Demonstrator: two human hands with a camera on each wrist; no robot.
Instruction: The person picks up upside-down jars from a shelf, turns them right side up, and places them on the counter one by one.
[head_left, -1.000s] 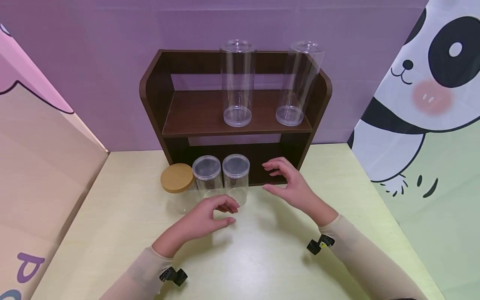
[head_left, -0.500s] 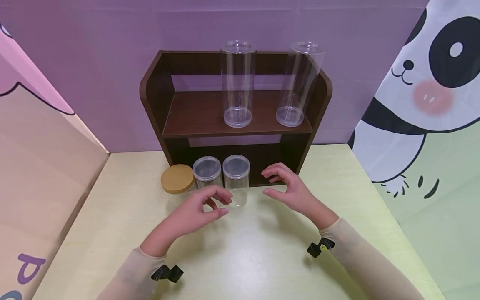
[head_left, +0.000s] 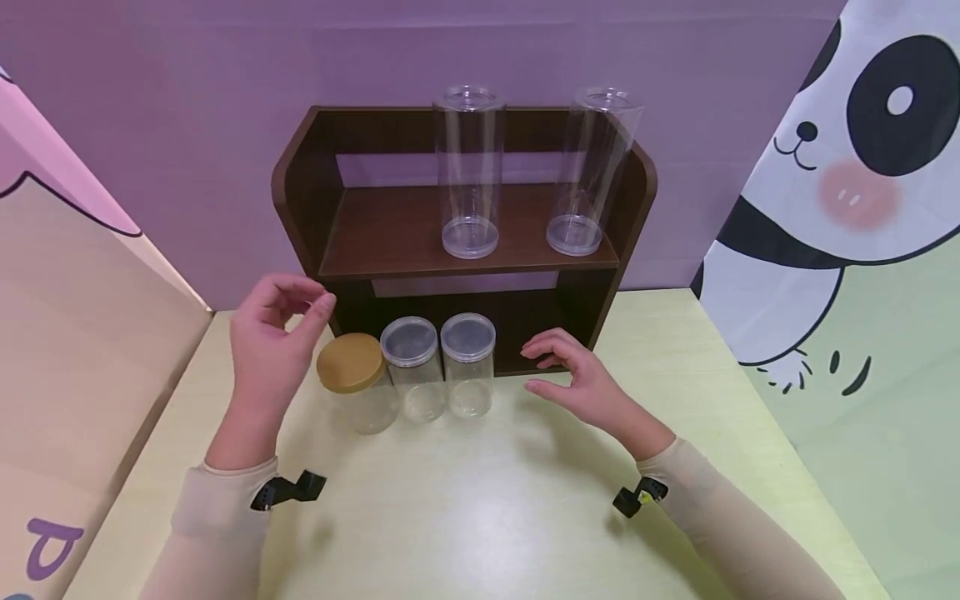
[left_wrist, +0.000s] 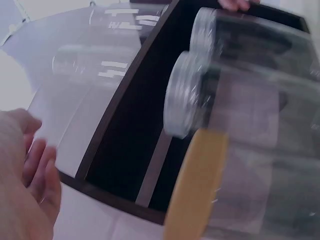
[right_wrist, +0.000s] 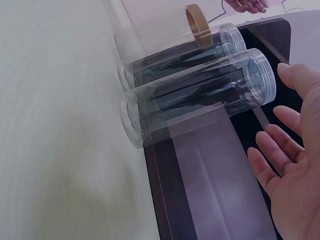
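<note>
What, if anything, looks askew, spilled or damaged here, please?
Nothing stands out: the three jars stand upright in a row with lids on, both cylinders stand on the shelf, and no spill or damage shows.

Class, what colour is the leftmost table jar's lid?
The lid is golden brown; the head view shows it best.

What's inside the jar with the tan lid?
Nothing shows through the clear wall of the jar in the head or right wrist view. The tan lid covers its mouth, so the lid's underside cannot be seen.
</note>
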